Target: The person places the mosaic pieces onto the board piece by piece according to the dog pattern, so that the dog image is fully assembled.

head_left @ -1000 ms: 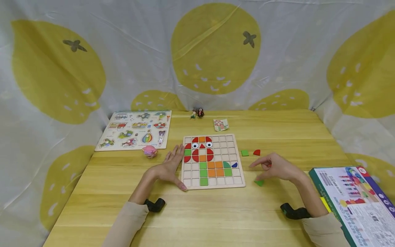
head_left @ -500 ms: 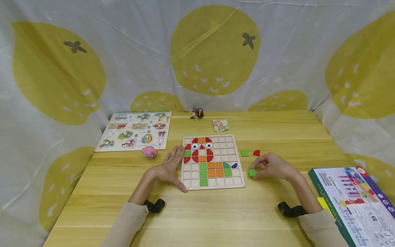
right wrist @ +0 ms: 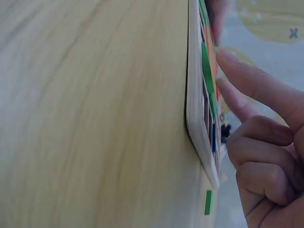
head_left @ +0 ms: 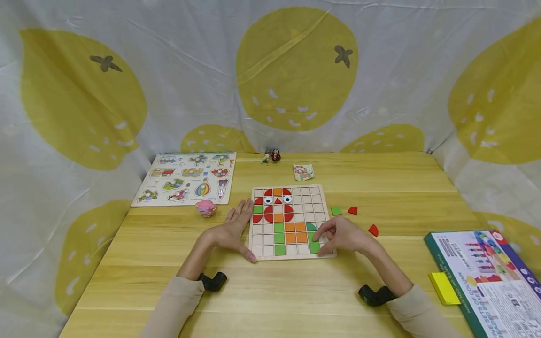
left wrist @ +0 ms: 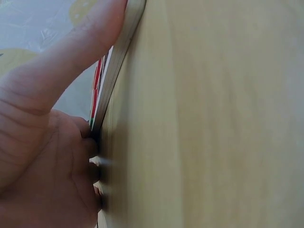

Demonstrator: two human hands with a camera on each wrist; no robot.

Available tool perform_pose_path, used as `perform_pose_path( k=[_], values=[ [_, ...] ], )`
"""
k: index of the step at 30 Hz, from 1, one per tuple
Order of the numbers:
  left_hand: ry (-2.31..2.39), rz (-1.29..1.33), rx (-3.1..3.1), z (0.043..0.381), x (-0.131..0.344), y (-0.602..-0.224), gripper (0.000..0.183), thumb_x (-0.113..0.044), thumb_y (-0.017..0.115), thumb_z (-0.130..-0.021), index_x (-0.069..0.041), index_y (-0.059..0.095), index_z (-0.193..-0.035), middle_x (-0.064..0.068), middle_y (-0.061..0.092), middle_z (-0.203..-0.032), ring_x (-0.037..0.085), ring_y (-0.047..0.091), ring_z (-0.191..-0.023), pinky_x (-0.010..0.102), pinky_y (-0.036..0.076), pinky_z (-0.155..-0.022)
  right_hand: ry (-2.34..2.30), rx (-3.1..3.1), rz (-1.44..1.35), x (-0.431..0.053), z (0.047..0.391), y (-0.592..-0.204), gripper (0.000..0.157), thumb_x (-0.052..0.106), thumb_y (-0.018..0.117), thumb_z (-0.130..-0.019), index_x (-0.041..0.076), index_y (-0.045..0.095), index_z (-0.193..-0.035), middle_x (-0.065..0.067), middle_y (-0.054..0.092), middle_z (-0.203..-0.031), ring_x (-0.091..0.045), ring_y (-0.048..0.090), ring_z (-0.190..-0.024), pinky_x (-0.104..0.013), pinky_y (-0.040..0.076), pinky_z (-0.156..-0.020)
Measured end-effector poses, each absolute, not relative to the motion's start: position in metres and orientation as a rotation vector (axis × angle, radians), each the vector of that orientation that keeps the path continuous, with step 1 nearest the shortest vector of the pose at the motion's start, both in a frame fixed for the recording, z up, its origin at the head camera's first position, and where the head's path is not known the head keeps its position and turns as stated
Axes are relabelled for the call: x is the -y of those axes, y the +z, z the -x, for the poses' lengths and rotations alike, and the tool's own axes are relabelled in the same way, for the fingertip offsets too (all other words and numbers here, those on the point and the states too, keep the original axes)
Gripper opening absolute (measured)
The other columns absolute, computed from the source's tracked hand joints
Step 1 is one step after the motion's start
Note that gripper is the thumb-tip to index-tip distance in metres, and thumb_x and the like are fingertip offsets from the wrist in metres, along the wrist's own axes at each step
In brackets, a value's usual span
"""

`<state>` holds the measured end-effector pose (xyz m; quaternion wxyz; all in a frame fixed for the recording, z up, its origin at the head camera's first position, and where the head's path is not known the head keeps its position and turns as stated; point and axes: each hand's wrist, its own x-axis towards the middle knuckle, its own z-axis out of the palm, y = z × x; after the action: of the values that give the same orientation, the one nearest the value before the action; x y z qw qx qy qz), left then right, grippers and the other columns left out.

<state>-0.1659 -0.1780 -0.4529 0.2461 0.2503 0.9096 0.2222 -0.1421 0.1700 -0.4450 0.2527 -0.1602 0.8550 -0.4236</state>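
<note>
A square wooden grid board [head_left: 304, 256] lies on the table, partly filled with coloured tiles forming a red, orange and green figure with two eyes. My left hand [head_left: 230, 230] is spread along its left side, thumb at the near-left corner and fingertips by the left edge. Over the board's near-right part, my right hand [head_left: 344, 234] pinches a green square tile [head_left: 314, 248] between thumb and index finger, at a cell below another green tile. In the right wrist view this green tile [right wrist: 207, 69] sits tilted, standing slightly proud of the board. The other right fingers are curled in.
Right of the board lie a green square [head_left: 336, 211] and two red quarter-circles [head_left: 352, 210]. A picture card [head_left: 303, 172] and small figurines [head_left: 272, 155] are behind. Left are a peg puzzle [head_left: 186, 180] and pink toy [head_left: 205, 208]; right, a box [head_left: 486, 277] and yellow block [head_left: 444, 288].
My right hand has taken the green square tile from the table right of the board and brought it left onto the grid. A red quarter-circle has come into view. The left hand stays put.
</note>
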Motion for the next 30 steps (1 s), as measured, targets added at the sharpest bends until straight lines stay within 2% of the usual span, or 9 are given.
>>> perform_pose_path(
  k=[6,14,21,25,30],
  values=[
    [0.6,-0.678,-2.478,0.166,0.178,-0.454,0.153,-0.059,0.086,-0.054,-0.009,-0.019,-0.152,0.01,-0.025,-0.16,0.03,-0.024,-0.148,0.053,-0.009,-0.122,-1.142,-2.333,0.447,-0.17,0.143,-0.446,0.017,0.016,0.086,-0.069,0.011,0.077,-0.083,0.003,0.043,-0.058,-0.01,0.036,-0.054,-0.017,0.025,-0.047],
    [0.609,-0.696,-2.479,0.167,0.177,-0.453,0.152,-0.059,0.086,-0.055,-0.008,-0.018,-0.152,0.011,-0.025,-0.16,0.032,-0.023,-0.148,0.054,-0.008,-0.122,-1.155,-2.36,0.446,-0.168,0.143,-0.447,0.019,0.015,0.087,-0.067,0.011,0.076,-0.082,0.003,0.045,-0.06,-0.01,0.037,-0.056,-0.017,0.026,-0.047],
    [0.617,-0.681,-2.473,0.165,0.177,-0.454,0.152,-0.058,0.087,-0.054,-0.007,-0.018,-0.152,0.012,-0.025,-0.16,0.032,-0.023,-0.148,0.054,-0.008,-0.122,-1.133,-2.41,0.423,-0.179,0.147,-0.442,0.016,0.026,0.083,-0.074,0.016,0.078,-0.085,0.003,0.044,-0.062,-0.011,0.037,-0.059,-0.019,0.025,-0.049],
    [0.617,-0.681,-2.477,0.165,0.176,-0.456,0.152,-0.059,0.087,-0.054,-0.008,-0.018,-0.152,0.012,-0.024,-0.16,0.033,-0.022,-0.148,0.055,-0.007,-0.122,-1.188,-2.498,0.333,-0.202,0.159,-0.434,0.018,0.025,0.078,-0.08,0.012,0.077,-0.094,0.003,0.036,-0.059,-0.011,0.032,-0.055,-0.022,0.025,-0.048],
    [0.604,-0.677,-2.486,0.166,0.177,-0.455,0.152,-0.059,0.087,-0.054,-0.009,-0.018,-0.152,0.011,-0.024,-0.16,0.032,-0.022,-0.149,0.054,-0.006,-0.122,-1.259,-2.529,0.199,-0.233,0.177,-0.433,0.031,0.021,0.076,-0.083,0.007,0.072,-0.11,0.005,0.031,-0.055,-0.009,0.028,-0.05,-0.024,0.027,-0.046]
  ],
)
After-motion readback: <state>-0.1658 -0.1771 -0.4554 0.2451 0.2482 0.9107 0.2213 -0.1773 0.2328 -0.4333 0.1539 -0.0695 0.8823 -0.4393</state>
